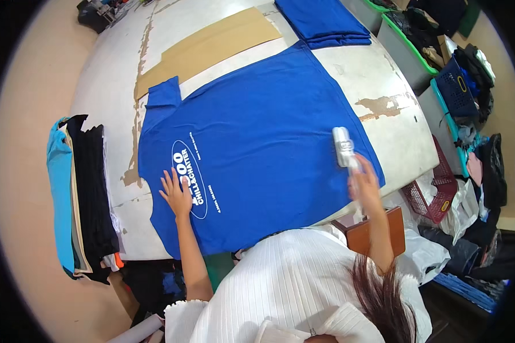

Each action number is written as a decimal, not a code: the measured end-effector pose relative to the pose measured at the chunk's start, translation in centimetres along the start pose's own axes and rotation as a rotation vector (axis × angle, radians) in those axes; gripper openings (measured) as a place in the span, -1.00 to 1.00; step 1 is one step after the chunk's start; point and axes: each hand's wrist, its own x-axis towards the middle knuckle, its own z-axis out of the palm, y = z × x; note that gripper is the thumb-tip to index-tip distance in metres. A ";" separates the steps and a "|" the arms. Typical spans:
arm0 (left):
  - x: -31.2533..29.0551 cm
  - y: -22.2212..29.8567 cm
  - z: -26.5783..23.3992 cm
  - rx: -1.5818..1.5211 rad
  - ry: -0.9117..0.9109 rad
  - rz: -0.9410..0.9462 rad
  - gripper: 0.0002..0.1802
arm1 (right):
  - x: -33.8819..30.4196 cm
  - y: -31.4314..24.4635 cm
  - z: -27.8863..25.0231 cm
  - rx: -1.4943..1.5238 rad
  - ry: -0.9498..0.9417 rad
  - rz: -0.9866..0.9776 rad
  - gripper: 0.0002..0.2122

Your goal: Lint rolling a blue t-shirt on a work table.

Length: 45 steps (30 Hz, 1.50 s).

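A blue T-shirt (269,148) lies spread flat on the white table, turned sideways, with a white print (192,180) toward its left part. My left hand (176,191) rests flat on the shirt over the edge of that print, fingers spread. My right hand (365,182), slightly blurred, is closed round the handle of a white tool that looks like a lint roller (343,147). The roller's oblong head is over the shirt near its right edge; whether it presses on the cloth I cannot tell.
Beyond the shirt lie a tan cardboard sheet (212,43) and folded blue garments (326,23). Folded clothes (86,194) hang at the table's left edge. Baskets and bins, among them a maroon basket (435,194), stand on the right. A brown wooden piece (396,231) sits by my right forearm.
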 end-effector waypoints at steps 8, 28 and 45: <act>0.2 0.3 0.2 0.024 -0.009 -0.036 -0.46 | 0.6 -0.9 3.9 0.000 -0.146 -0.048 -0.63; 0.4 0.4 0.5 0.006 0.011 -0.015 -0.49 | 4.3 -1.8 -0.1 -0.204 0.095 -0.146 -0.69; 0.5 0.0 0.3 -0.031 0.017 -0.018 -0.48 | 0.9 0.1 13.1 -0.295 -0.961 0.099 -0.63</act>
